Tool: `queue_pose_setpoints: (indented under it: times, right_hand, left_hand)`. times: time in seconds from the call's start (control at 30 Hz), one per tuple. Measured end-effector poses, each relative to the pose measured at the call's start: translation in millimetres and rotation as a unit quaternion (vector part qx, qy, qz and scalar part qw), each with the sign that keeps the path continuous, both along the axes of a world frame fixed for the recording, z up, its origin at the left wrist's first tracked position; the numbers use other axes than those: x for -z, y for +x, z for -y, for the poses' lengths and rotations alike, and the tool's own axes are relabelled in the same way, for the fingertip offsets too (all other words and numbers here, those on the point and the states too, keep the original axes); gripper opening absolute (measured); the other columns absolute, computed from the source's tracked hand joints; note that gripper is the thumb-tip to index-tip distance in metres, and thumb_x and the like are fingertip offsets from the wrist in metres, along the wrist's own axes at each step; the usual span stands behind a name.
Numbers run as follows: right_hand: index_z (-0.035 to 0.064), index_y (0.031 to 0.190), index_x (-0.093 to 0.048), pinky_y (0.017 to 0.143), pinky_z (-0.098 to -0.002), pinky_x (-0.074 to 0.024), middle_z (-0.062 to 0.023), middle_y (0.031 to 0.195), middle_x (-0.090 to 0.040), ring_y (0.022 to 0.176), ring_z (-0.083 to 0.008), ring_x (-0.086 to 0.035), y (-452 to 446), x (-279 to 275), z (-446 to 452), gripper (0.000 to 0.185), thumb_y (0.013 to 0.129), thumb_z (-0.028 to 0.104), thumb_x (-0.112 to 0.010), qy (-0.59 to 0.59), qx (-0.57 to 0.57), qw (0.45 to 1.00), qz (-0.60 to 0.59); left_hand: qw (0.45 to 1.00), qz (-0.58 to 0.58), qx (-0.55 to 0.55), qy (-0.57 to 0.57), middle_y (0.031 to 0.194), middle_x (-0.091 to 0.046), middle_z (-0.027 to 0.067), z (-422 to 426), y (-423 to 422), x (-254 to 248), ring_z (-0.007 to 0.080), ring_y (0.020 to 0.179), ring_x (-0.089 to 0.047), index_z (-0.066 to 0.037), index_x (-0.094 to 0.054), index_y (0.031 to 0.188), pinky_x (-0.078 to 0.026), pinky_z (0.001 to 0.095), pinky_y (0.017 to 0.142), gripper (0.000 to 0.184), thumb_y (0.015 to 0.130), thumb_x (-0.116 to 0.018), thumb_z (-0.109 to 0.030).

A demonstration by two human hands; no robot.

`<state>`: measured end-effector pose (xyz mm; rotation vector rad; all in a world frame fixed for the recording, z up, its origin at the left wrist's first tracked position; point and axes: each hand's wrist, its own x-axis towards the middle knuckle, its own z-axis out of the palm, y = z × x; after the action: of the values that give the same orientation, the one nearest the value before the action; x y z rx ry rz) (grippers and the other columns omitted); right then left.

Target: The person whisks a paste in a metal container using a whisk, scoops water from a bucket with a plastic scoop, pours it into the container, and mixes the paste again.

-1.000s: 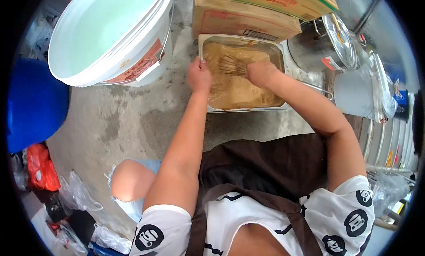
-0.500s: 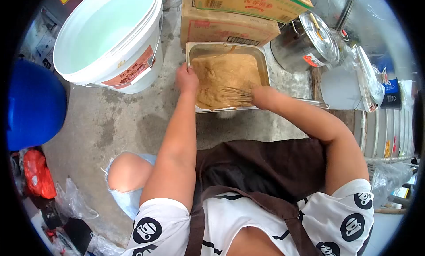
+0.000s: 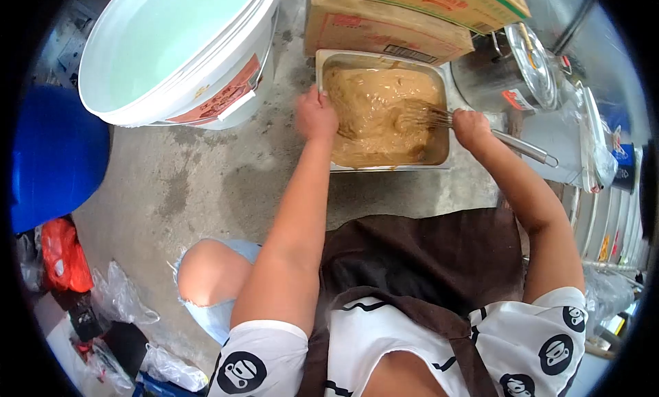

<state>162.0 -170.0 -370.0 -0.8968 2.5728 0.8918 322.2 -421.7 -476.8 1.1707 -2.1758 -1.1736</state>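
Observation:
A rectangular metal pan (image 3: 384, 167) sits on the concrete floor, holding a thick, wet, tan-brown batter (image 3: 381, 88). My left hand (image 3: 317, 115) is closed on the pan's left rim. Closed round the handle of a wire whisk (image 3: 525, 148), my right hand (image 3: 472, 128) is at the pan's right side. The whisk's wires dip into the batter right of the middle, and its handle sticks out to the lower right beyond my fist.
Two stacked cardboard boxes (image 3: 384, 31) stand right behind the pan. To the left are a large white bucket (image 3: 206, 98) of pale liquid and a blue barrel (image 3: 58, 160). A lidded steel pot (image 3: 491, 71) and a plastic tub (image 3: 549, 146) stand at the right.
My right hand has moved the whisk to the right and up through the batter, whose surface looks smoother and shinier. The whole view has shifted, placing the pan further right.

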Motion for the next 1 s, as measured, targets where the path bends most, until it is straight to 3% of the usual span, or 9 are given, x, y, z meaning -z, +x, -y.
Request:
queue_pose_setpoints:
  times: [0.17, 0.27, 0.43, 0.57, 0.6, 0.63, 0.87, 0.97, 1.0]
  right_hand:
    - [0.0024, 0.087, -0.056, 0.067, -0.0373, -0.0512, -0.0175, 0.083, -0.064, 0.080, -0.0295, -0.063, -5, 0, 28, 0.016, 0.076, 0.014, -0.054, -0.009, -0.022, 1.000, 0.016]
    - [0.0020, 0.083, -0.063, 0.071, -0.0364, -0.0506, -0.0177, 0.089, -0.063, 0.085, -0.0277, -0.063, -2, -12, 63, 0.016, 0.074, 0.012, -0.054, -0.011, 0.000, 0.999, 0.042]
    - [0.0038, 0.087, -0.064, 0.071, -0.0384, -0.0501, -0.0165, 0.087, -0.064, 0.083, -0.0301, -0.062, 12, -20, 101, 0.020, 0.073, 0.016, -0.056, -0.029, -0.049, 0.992, 0.115]
    - [0.0049, 0.088, -0.065, 0.071, -0.0387, -0.0500, -0.0152, 0.089, -0.064, 0.084, -0.0302, -0.062, 33, -20, 120, 0.021, 0.075, 0.019, -0.057, -0.042, -0.070, 0.987, 0.137]
    - [0.0044, 0.088, -0.065, 0.072, -0.0387, -0.0499, -0.0151, 0.089, -0.064, 0.085, -0.0301, -0.062, 38, -18, 123, 0.022, 0.075, 0.020, -0.056, -0.054, -0.067, 0.986, 0.141]
    - [0.0039, 0.088, -0.065, 0.072, -0.0387, -0.0498, -0.0149, 0.090, -0.064, 0.086, -0.0300, -0.062, 44, -15, 124, 0.022, 0.076, 0.020, -0.056, -0.066, -0.064, 0.985, 0.146]
    - [0.0067, 0.090, -0.065, 0.072, -0.0380, -0.0497, -0.0141, 0.093, -0.064, 0.086, -0.0283, -0.062, 78, -9, 105, 0.021, 0.079, 0.018, -0.052, -0.034, -0.092, 0.981, 0.166]
    - [0.0062, 0.089, -0.065, 0.072, -0.0381, -0.0496, -0.0137, 0.094, -0.064, 0.087, -0.0286, -0.062, 88, -8, 87, 0.021, 0.077, 0.017, -0.052, -0.048, -0.061, 0.978, 0.193]
    - [0.0059, 0.089, -0.065, 0.072, -0.0381, -0.0496, -0.0136, 0.094, -0.064, 0.087, -0.0287, -0.062, 91, -9, 81, 0.020, 0.076, 0.016, -0.053, -0.053, -0.050, 0.978, 0.197]
  left_hand:
    - [1.000, 0.020, -0.005, 0.016, 0.094, -0.053, 0.0156, 1, -2, -4, 0.0344, 0.085, -0.054, -0.009, -0.056, 0.109, -0.044, 0.0421, 0.071, 0.028, 0.084, -0.050, -0.021]
    - [1.000, -0.025, -0.008, -0.001, 0.095, -0.053, 0.0160, 2, -1, -2, 0.0346, 0.086, -0.054, -0.007, -0.055, 0.110, -0.044, 0.0418, 0.071, 0.029, 0.084, -0.049, -0.019]
    - [0.997, -0.042, -0.025, 0.063, 0.098, -0.053, 0.0179, -1, -3, -5, 0.0339, 0.089, -0.052, -0.002, -0.055, 0.110, -0.042, 0.0390, 0.075, 0.032, 0.084, -0.049, -0.020]
    - [0.997, 0.000, 0.020, 0.073, 0.097, -0.054, 0.0177, 5, -3, -7, 0.0337, 0.089, -0.052, -0.002, -0.054, 0.113, -0.042, 0.0384, 0.076, 0.034, 0.084, -0.049, -0.020]
    - [0.999, -0.017, 0.000, 0.046, 0.095, -0.054, 0.0160, 2, -2, -8, 0.0342, 0.086, -0.053, -0.006, -0.055, 0.109, -0.042, 0.0404, 0.074, 0.030, 0.084, -0.049, -0.020]
    - [0.999, -0.033, -0.020, 0.019, 0.093, -0.054, 0.0143, 0, -2, -8, 0.0347, 0.083, -0.053, -0.011, -0.057, 0.105, -0.043, 0.0424, 0.071, 0.026, 0.083, -0.048, -0.020]
    - [0.999, -0.047, -0.022, 0.018, 0.090, -0.053, 0.0169, 3, -6, 5, 0.0354, 0.085, -0.053, -0.007, -0.056, 0.106, -0.042, 0.0426, 0.072, 0.028, 0.086, -0.046, -0.023]
    - [0.991, -0.033, 0.021, 0.126, 0.092, -0.053, 0.0182, 8, -7, 12, 0.0363, 0.087, -0.052, -0.005, -0.056, 0.107, -0.042, 0.0423, 0.073, 0.029, 0.088, -0.044, -0.023]
    - [0.998, -0.008, 0.020, 0.063, 0.092, -0.053, 0.0181, 5, -4, 1, 0.0366, 0.087, -0.052, -0.005, -0.056, 0.107, -0.042, 0.0426, 0.073, 0.028, 0.088, -0.044, -0.023]
